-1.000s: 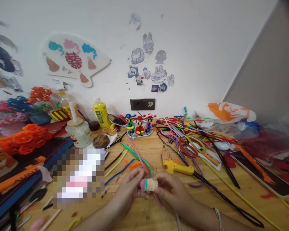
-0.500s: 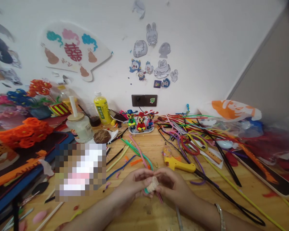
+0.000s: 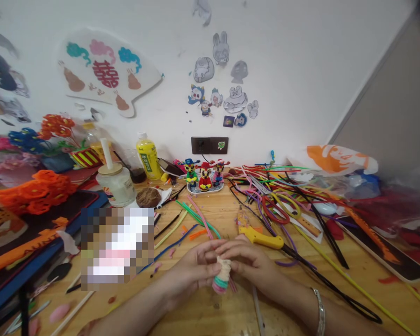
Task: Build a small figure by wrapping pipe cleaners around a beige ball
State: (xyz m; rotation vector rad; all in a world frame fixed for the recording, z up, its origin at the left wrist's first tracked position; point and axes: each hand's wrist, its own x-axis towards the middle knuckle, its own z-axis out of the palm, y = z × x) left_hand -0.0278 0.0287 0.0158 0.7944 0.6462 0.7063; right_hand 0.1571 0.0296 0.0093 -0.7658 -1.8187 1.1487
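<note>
Both hands meet over the wooden table, near its front. Between their fingertips is a small coiled pipe-cleaner piece (image 3: 224, 269), cream at the top with green and pink bands at its lower end. My left hand (image 3: 199, 268) pinches it from the left with thumb and fingers. From the right, my right hand (image 3: 248, 261) closes its thumb and fingers on the same piece. Pink and green pipe cleaners (image 3: 199, 214) lie just beyond the fingers. A yellow hot glue gun (image 3: 262, 238) rests right behind my right hand, its black cord running to the right.
Three small figures (image 3: 205, 179) stand on a tray by the wall. Loose pipe cleaners and red-handled scissors (image 3: 276, 210) crowd the right. At the left are a glass jar (image 3: 117, 189), a yellow bottle (image 3: 149, 158), orange flowers (image 3: 45, 191) and a blurred-out patch (image 3: 119, 249).
The coiled piece has been turned, so its green and pink end now points down toward me. My right hand's fingers have shifted over the top of it.
</note>
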